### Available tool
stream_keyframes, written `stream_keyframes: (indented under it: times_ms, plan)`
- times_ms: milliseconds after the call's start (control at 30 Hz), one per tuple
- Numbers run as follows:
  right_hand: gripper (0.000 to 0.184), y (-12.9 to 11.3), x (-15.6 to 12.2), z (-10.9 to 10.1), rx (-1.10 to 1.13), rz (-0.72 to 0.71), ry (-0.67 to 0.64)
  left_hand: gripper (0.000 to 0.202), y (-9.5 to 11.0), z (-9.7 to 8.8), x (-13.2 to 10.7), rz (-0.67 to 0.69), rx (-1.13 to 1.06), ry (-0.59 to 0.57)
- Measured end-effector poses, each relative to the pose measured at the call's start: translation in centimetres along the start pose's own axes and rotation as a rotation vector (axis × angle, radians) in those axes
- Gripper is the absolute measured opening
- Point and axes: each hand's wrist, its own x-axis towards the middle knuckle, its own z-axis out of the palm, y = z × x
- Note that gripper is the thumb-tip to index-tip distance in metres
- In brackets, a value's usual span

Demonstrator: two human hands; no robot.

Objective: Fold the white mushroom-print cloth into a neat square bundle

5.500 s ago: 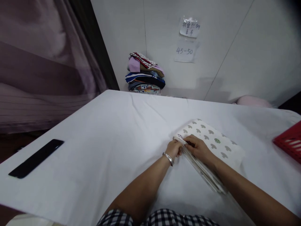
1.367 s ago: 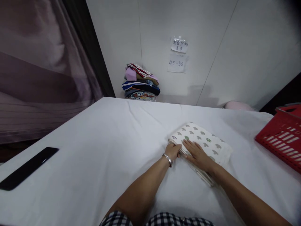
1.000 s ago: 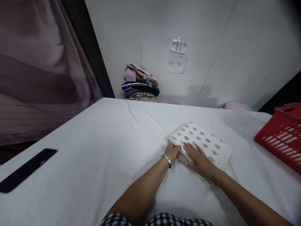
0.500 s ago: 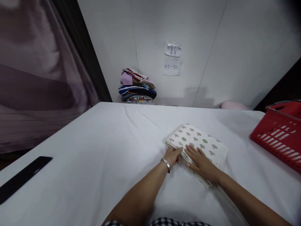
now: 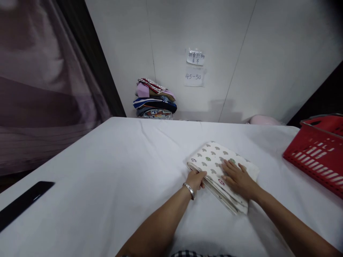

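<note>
A folded white cloth [image 5: 214, 159] with grey, green and red mushroom prints lies in several layers on the white-covered table [image 5: 128, 171]. My left hand [image 5: 196, 179], with a silver bangle at the wrist, pinches the near left edge of the cloth, thumb on top and fingers tucked beneath. Flat on the cloth's upper face rests my right hand [image 5: 238, 178], fingers stretched out. Layered folds show along the near edge, between and below the hands.
At the right edge stands a red plastic basket [image 5: 316, 153]. A black flat object [image 5: 24, 203] lies at the table's left. Beyond the far edge are a stack of folded fabrics [image 5: 155, 100] and a pink item [image 5: 264, 120]. Paper signs [image 5: 194, 76] hang on the wall.
My right hand has slid right and slightly up across the cloth, uncovering a red mushroom print and more of the near edge. My left hand keeps its hold at the edge.
</note>
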Motion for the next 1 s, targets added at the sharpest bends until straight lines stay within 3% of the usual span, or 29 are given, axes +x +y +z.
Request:
stream_keyframes:
  times_ms: [233,567,667,767,833,1000]
  plan:
    - [0.06,-2.0,-0.3,0.6,0.033,-0.089,0.009,0.032,-0.1,0.3,-0.4,0.007,0.006,-0.056]
    - [0.06,1.9,0.1,1.6,-0.043,0.054,0.096,0.019,-0.3,0.4,-0.1,0.006,0.06,-0.007]
    - [0.057,1.9,-0.1,1.2,-0.016,0.087,0.092,0.021,-0.4,0.3,0.0,0.014,0.076,-0.017]
    - [0.052,-0.1,-0.4,0.1,0.015,0.046,0.122,0.025,-0.2,0.3,-0.1,0.007,0.07,-0.021]
    - [0.053,-2.5,-0.5,-0.4,0.038,-0.062,0.153,0.029,0.0,0.3,-0.4,0.003,0.044,-0.026]
    - [0.057,-7.6,-0.3,0.8,0.013,-0.264,0.234,0.035,0.5,0.1,-0.7,-0.036,-0.067,-0.073]
